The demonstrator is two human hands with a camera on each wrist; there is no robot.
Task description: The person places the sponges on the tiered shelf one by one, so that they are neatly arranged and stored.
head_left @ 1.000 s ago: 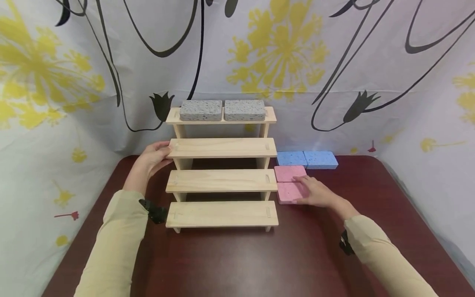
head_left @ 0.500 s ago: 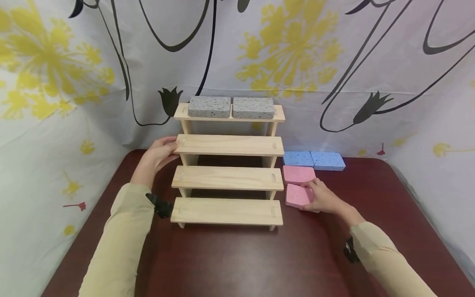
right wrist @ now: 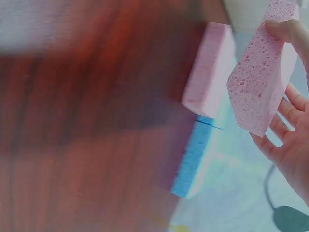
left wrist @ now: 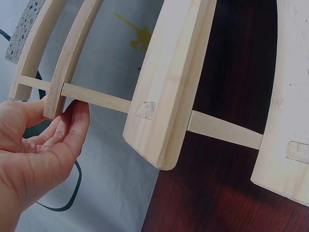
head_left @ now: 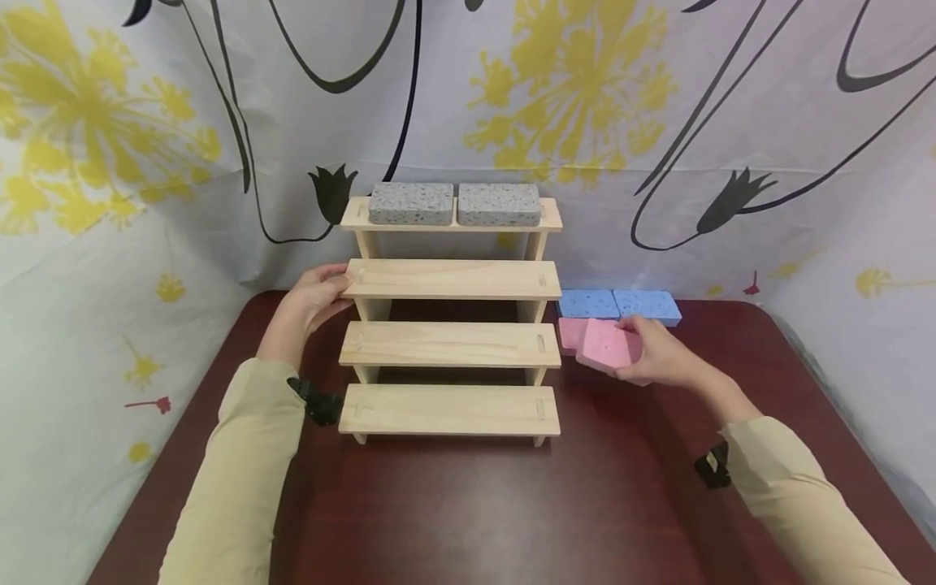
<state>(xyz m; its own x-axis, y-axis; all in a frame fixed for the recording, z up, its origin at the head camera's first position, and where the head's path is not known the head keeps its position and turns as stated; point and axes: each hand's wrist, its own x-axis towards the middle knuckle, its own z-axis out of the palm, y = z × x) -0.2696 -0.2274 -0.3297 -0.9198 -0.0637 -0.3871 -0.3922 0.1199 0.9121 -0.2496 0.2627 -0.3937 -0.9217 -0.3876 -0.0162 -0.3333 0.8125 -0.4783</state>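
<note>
A four-tier wooden step rack (head_left: 449,409) stands on the table. At the left end of its second board from the top, my left hand (head_left: 310,307) holds on, thumb and fingers on either side of the board's edge in the left wrist view (left wrist: 48,157). My right hand (head_left: 667,357) pinches a pink sponge (head_left: 604,344) between thumb and fingers, raised and tilted above the table to the right of the rack. The right wrist view shows its porous side (right wrist: 256,72). Another pink sponge (head_left: 569,333) lies partly hidden behind the held one.
Two grey speckled sponges (head_left: 412,203) sit side by side on the top board. Two blue sponges (head_left: 647,306) lie on the table by the wall, behind the pink ones. A patterned cloth (head_left: 241,106) hangs behind and along both sides of the dark red table (head_left: 439,512).
My right hand has taken the nearer pink sponge, drawn it away from the other one and lifted it off the table. The left hand keeps its hold on the rack.
</note>
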